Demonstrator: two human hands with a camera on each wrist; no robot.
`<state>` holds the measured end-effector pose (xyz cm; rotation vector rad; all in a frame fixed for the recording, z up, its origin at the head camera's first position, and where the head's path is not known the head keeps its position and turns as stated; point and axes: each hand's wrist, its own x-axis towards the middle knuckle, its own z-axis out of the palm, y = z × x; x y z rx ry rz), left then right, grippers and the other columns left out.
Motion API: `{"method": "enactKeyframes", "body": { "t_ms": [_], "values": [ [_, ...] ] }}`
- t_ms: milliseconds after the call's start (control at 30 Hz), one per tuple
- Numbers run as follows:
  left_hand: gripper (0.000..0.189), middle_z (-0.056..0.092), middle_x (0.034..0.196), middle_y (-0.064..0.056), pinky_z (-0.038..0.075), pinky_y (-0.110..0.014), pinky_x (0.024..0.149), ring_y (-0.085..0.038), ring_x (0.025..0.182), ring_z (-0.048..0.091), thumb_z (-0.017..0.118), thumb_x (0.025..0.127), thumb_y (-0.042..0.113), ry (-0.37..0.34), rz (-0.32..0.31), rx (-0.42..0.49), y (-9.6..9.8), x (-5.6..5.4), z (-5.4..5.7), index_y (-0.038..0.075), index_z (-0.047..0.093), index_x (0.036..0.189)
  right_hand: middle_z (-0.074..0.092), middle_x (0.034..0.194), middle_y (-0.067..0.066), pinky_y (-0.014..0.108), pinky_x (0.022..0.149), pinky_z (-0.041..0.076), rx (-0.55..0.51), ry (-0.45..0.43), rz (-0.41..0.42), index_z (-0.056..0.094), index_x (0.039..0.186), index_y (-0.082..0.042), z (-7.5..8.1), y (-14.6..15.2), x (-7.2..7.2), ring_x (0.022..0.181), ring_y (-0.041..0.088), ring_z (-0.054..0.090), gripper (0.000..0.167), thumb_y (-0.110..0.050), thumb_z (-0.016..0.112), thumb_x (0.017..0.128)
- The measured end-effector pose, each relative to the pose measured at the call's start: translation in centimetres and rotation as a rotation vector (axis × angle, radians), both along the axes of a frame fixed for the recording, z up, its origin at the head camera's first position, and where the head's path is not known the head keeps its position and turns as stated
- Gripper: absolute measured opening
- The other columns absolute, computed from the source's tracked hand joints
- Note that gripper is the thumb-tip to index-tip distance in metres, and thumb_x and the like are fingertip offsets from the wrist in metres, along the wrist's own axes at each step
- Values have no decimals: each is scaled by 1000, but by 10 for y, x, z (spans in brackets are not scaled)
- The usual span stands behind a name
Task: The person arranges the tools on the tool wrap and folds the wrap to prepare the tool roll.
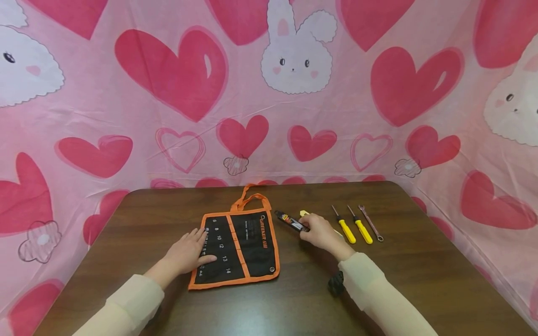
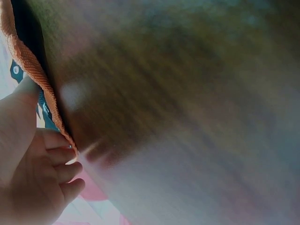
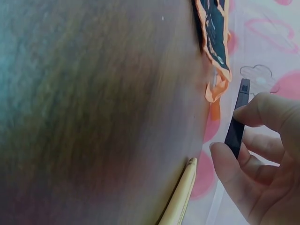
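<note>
A black tool pouch (image 1: 256,252) with orange trim and printed size numbers lies flat on the table. My left hand (image 1: 187,252) rests on its left edge, fingers stretched over the fabric; the orange border (image 2: 35,65) runs past them in the left wrist view. Right of the pouch, my right hand (image 1: 320,233) pinches a slim black case (image 1: 290,221) with a colourful label between thumb and fingers. The case (image 3: 240,112) is seen edge-on in the right wrist view. Partly hidden under that hand is a long pale yellow tool (image 1: 304,213), whose tapered end (image 3: 185,180) shows below the hand's fingers.
Two screwdrivers with yellow handles (image 1: 347,232) (image 1: 363,232) lie side by side to the right, with a combination wrench (image 1: 371,223) beyond them. An orange strap (image 1: 252,201) loops from the pouch's top. Behind the brown table (image 1: 168,205) hangs a pink heart-patterned cloth (image 1: 252,102).
</note>
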<state>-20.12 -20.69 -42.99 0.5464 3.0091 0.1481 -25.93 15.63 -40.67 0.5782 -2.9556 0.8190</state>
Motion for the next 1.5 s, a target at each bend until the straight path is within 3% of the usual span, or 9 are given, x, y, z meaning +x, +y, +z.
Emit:
{"method": "enactKeyframes", "body": {
  "t_ms": [300,667,1500],
  "values": [
    [84,35,137,-29,25,-54,102,-44,127,31,58,82,55,-2,4,6,0,0,-1,-12,42,130,59,85,0,32,68,48,-26,-54,62,67,100,-2,3,-6,5,69,14,50,24,-5,70,76],
    [84,36,137,-29,25,-53,102,-43,127,30,59,81,54,-19,14,13,1,1,1,-11,42,131,55,77,-5,26,60,43,18,27,236,68,93,-6,7,-12,16,67,11,47,19,-4,72,74],
    [83,40,135,-28,26,-53,102,-42,127,32,60,81,54,-9,20,-5,3,1,1,-11,43,130,54,85,-9,22,63,45,92,-129,443,68,100,-9,3,-27,32,70,9,49,23,-7,69,78]
  ]
}}
